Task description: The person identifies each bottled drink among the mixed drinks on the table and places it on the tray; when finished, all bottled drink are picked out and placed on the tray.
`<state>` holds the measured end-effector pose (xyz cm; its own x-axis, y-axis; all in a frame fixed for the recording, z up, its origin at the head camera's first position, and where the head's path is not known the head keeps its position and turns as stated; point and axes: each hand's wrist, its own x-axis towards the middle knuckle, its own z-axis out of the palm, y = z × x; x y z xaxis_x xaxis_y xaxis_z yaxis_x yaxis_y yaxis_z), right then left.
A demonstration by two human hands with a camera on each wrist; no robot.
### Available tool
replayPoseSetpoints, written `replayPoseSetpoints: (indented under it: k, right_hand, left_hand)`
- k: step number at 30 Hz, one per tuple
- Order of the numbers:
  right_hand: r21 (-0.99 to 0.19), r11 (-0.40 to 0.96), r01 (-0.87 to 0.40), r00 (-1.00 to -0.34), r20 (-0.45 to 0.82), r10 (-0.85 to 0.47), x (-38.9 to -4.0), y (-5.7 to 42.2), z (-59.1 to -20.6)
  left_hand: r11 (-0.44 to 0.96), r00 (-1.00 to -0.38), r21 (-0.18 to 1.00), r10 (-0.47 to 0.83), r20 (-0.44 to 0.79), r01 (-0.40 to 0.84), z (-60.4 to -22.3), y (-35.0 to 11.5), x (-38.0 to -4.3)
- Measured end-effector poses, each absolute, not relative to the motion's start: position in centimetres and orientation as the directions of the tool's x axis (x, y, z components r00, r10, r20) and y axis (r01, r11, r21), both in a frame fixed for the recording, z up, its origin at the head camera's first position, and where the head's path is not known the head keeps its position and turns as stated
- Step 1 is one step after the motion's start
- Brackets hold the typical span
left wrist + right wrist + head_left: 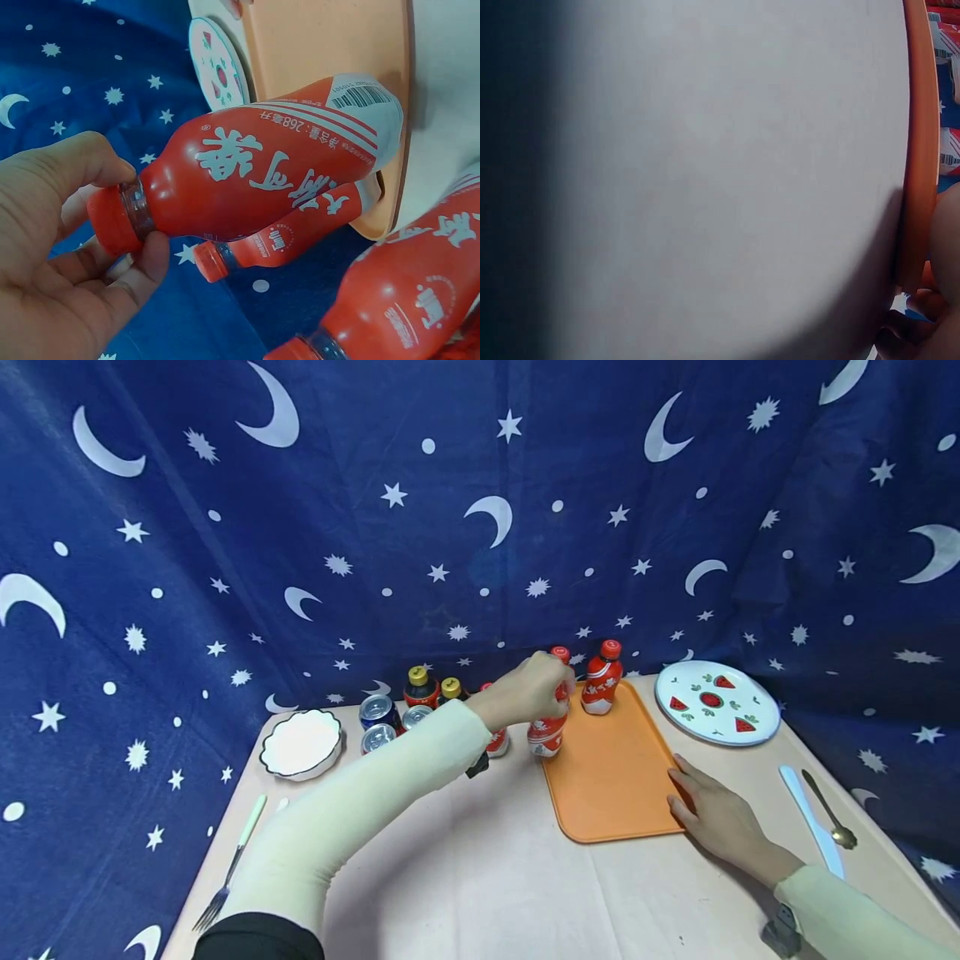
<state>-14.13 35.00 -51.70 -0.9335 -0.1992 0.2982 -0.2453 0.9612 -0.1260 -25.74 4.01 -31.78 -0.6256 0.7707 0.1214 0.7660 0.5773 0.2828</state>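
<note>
The left hand (531,687) pinched the neck of a shiny red plastic bottle (546,735) with white writing, and the bottle was at the left edge of a flat orange tray (611,785), though I could not tell if its bottom touched. The right hand (720,818) had its fingers spread apart, and they touched the tray's right edge. A second red bottle (602,678) stood at the back of the tray, and a third red bottle (498,743) was on the pale table (465,868), partly behind the left arm.
</note>
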Motion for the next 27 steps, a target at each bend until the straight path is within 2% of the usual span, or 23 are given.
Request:
replayPoseSetpoints:
  k: [11, 19, 27]
  right_hand:
    - [-0.125, 0.964, -0.236, -0.939, 0.285, -0.193, -14.2, 34.8, -51.6]
    - [-0.094, 0.967, -0.238, -0.935, 0.291, -0.202, -14.4, 34.9, -51.6]
    - [-0.080, 0.963, -0.256, -0.927, 0.301, -0.222, -14.4, 35.1, -51.5]
  left_hand:
    - [0.630, -0.684, 0.337, 0.727, 0.061, 0.699, -31.9, 5.2, -26.2]
    - [0.649, -0.708, 0.320, 0.697, 0.114, 0.691, -32.6, 5.7, -27.2]
    - [0.669, -0.725, 0.318, 0.682, 0.097, 0.672, -33.4, 6.3, -27.8]
